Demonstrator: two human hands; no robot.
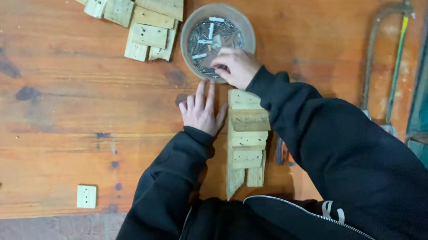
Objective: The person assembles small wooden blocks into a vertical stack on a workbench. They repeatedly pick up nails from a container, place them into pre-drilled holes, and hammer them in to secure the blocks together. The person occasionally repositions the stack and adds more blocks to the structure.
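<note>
On the wooden table, the left hand lies flat, fingers spread, beside the stacked wood blocks. The right hand pinches into the bowl of nails; its grip is hidden. Sharp points could prick fingertips.

Pale rough wood blocks; glossy orange table; nails probably metal.

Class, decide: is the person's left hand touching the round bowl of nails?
Apart. The head view shows bare tabletop between the left hand and the bowl; the hand lies flat beside the wooden assembly.
</note>
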